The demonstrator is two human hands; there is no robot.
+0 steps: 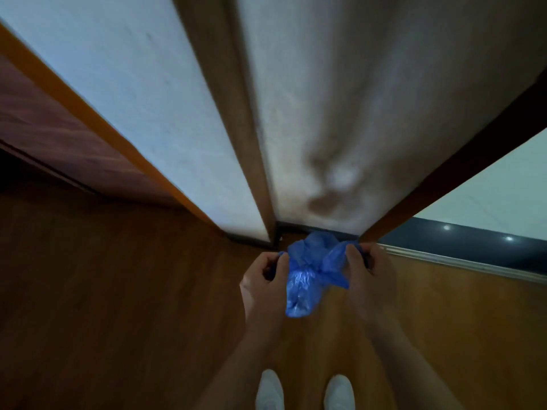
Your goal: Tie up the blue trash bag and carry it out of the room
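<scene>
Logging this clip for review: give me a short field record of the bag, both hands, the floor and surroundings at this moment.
bag: blue trash bag, held above the floor, top bunched between the hands
left hand: closed on the bag's left flap
right hand: closed on the bag's right flap
knot: being pulled; whether finished cannot be told
floor: wooden floor
feet: white shoes at the bottom edge
surroundings: white wall with brown trim ahead

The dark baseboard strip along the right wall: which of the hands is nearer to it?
Right. The right hand grips the blue trash bag beside the dark baseboard strip; the left hand grips the bag's far side.
</scene>
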